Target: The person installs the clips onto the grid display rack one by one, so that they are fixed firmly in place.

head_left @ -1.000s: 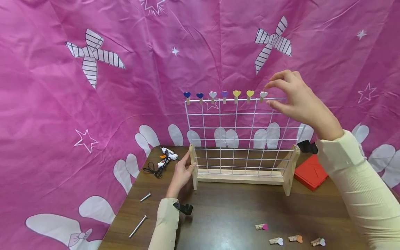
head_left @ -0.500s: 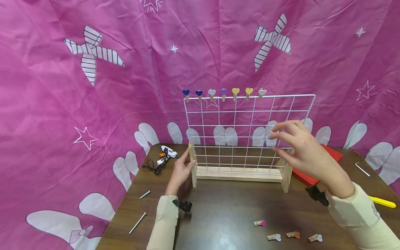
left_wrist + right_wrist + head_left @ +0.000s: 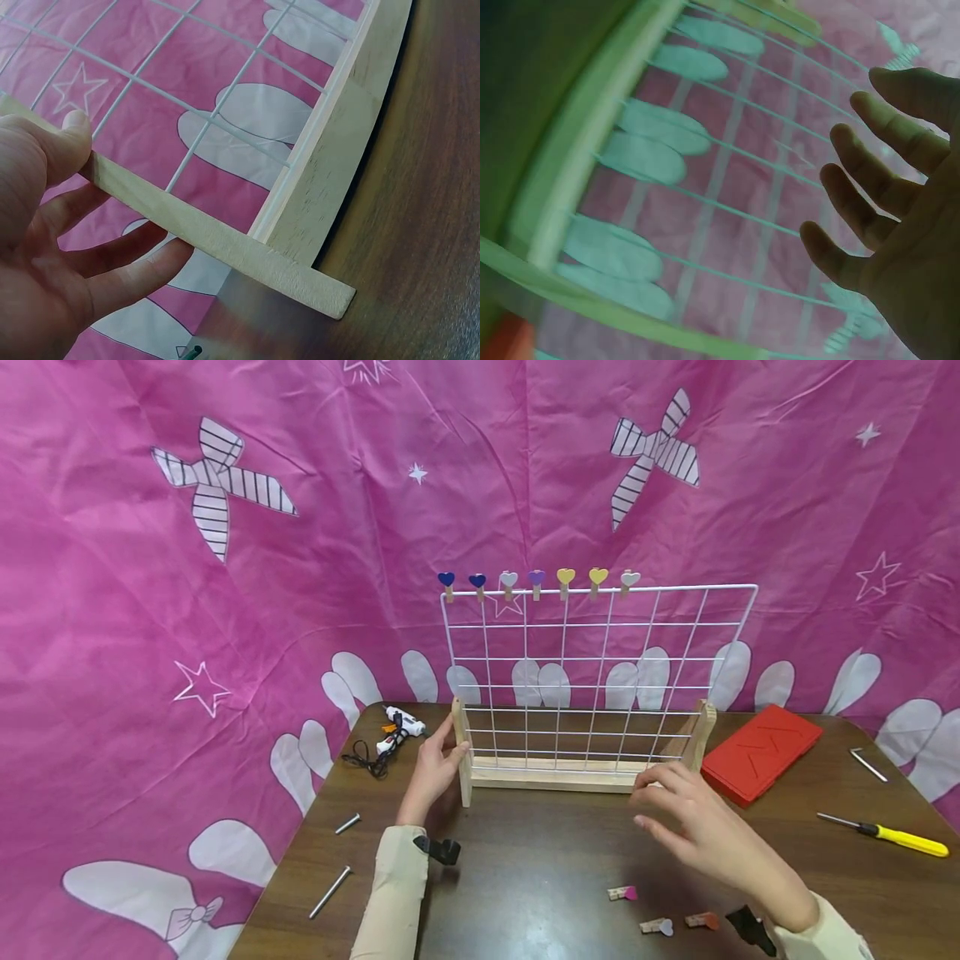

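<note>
A white wire grid [image 3: 583,658] stands upright in a wooden base. Along the left part of its top bar sit several small clothespins with heart tops in blue, white, purple and yellow; the rightmost is a white-heart clothespin [image 3: 629,582]. My left hand [image 3: 433,777] grips the base's left wooden side piece [image 3: 217,232], thumb on one face and fingers on the other. With fingers loosely bent and nothing held, my right hand [image 3: 697,827] hovers in front of the base's right end. Below it lie a pink-heart clothespin [image 3: 622,893], a white-heart one and an orange-heart clothespin [image 3: 702,921].
A glue gun [image 3: 403,723] with its cord lies at the back left, two metal bolts [image 3: 330,892] nearer the front. On the right are a red case [image 3: 761,753], a hex key [image 3: 870,766] and a yellow-handled screwdriver [image 3: 903,839]. A pink curtain [image 3: 360,543] hangs behind.
My right hand has come down from beside the white-heart clothespin on the top bar to low before the base. Its wrist now hides the rightmost loose clothespin. My left hand keeps its grip.
</note>
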{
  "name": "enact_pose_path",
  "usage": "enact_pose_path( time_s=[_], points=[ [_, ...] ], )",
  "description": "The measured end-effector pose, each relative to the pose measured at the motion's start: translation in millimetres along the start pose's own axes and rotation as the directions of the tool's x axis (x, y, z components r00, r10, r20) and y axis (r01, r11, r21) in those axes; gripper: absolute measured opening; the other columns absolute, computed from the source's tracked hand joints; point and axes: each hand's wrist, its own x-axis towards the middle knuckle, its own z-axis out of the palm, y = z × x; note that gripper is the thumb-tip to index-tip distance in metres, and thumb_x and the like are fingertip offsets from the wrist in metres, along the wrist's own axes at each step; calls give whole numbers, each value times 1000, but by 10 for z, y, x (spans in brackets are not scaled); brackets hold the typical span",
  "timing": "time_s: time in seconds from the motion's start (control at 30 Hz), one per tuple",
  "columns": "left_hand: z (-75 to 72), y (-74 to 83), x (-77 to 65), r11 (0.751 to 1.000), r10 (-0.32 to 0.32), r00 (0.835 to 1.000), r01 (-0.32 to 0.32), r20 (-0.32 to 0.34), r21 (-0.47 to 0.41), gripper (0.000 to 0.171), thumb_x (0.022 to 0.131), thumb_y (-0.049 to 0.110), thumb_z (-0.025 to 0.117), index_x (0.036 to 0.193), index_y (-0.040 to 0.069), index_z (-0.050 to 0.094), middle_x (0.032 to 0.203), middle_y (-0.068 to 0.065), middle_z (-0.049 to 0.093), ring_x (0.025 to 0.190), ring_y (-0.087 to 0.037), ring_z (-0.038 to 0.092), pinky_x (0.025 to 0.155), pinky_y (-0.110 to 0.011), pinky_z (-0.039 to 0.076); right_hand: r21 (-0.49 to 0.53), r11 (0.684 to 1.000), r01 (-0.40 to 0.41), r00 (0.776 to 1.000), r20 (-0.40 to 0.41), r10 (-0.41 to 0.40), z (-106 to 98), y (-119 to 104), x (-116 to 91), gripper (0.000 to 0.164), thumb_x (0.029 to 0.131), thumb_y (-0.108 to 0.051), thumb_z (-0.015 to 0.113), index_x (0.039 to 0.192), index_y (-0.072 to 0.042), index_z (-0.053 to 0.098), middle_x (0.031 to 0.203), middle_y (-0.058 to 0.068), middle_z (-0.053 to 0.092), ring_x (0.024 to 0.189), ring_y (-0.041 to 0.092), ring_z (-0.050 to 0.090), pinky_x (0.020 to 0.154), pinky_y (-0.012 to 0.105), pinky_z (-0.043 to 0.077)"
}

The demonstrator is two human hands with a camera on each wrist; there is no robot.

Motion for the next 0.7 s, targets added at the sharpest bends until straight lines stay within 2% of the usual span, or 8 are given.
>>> enact_pose_path(
  time_s=[0.23, 0.33, 0.47, 0.7],
  points=[
    [-66, 328, -63, 999, 32, 999, -32, 18, 22, 58, 88, -1, 58, 139, -8, 31, 110, -35, 56, 98, -40, 60, 79, -44, 53, -40, 998, 39, 993, 117, -34, 417, -29, -263, 21, 68, -18, 78, 82, -21, 62, 92, -14, 51, 88, 9, 46, 70, 33, 43],
    [-70, 359, -61, 999, 22, 1000, -23, 16, 29, 58, 89, 0, 58, 140, -7, 31, 109, -34, 57, 97, -38, 60, 80, -43, 53, -55, 998, 32, 978, 210, -20, 544, -56, -335, 21, 65, -21, 79, 76, -22, 60, 87, -14, 49, 84, 7, 43, 64, 31, 39],
    [-61, 380, -63, 999, 19, 1000, -19, 15, 33, 57, 88, 0, 58, 139, -7, 32, 107, -33, 58, 96, -38, 61, 80, -42, 53, -101, 995, 16, 946, 325, 18, 648, -75, -418, 23, 63, -24, 80, 71, -23, 58, 79, -14, 43, 78, 8, 39, 60, 30, 34],
    [-58, 386, -87, 1000, 2, 1000, -2, 22, 19, 59, 88, 0, 58, 141, -4, 32, 109, -33, 57, 97, -38, 60, 80, -44, 53, -126, 992, 21, 913, 407, 32, 754, -49, -493, 25, 61, -20, 81, 66, -26, 58, 74, -16, 42, 74, 9, 41, 60, 35, 39]
  ],
)
